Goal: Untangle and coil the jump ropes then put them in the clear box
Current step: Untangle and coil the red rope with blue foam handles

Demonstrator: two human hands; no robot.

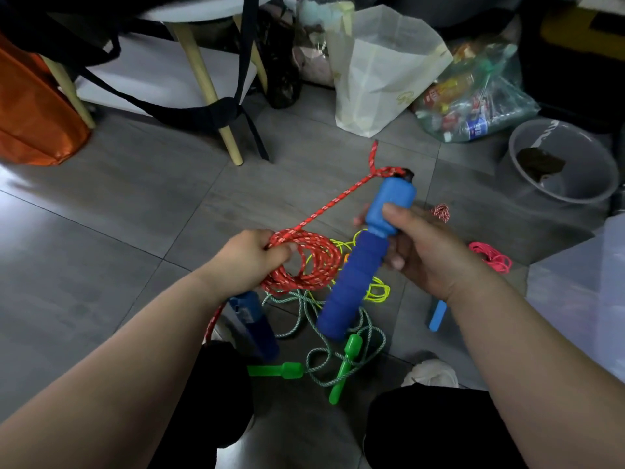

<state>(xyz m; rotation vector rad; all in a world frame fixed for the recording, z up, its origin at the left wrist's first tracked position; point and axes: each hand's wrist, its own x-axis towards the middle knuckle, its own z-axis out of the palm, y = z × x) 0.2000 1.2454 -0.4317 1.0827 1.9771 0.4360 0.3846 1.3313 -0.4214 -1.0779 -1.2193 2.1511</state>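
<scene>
Between our two forearms we see dark trousers and a pale shoe (431, 373) on the grey tiled floor (101, 211). Our left hand (248, 260) is clenched around a coil of red braided rope with white flecks (309, 262); one strand runs tight from it up to the top of a blue handle with a ribbed foam grip (367, 255), which our right hand (427, 247) grasps near its smooth plastic head. A second blue handle (255, 324) lies below the left wrist.

On the floor under the hands lie a pale green twisted rope (338, 328) with two bright green plastic handles (345, 367), a thin neon yellow cord (377, 291), a pink cord bundle (492, 257) and a light blue handle (437, 314). Part of the frosted clear box (588, 289) shows at the right edge.

Further away stand a cream bag (378, 76) with faint writing we cannot read, a grey bucket (563, 160), and wooden chair legs (206, 82). Bare tiles stay open to the left.
</scene>
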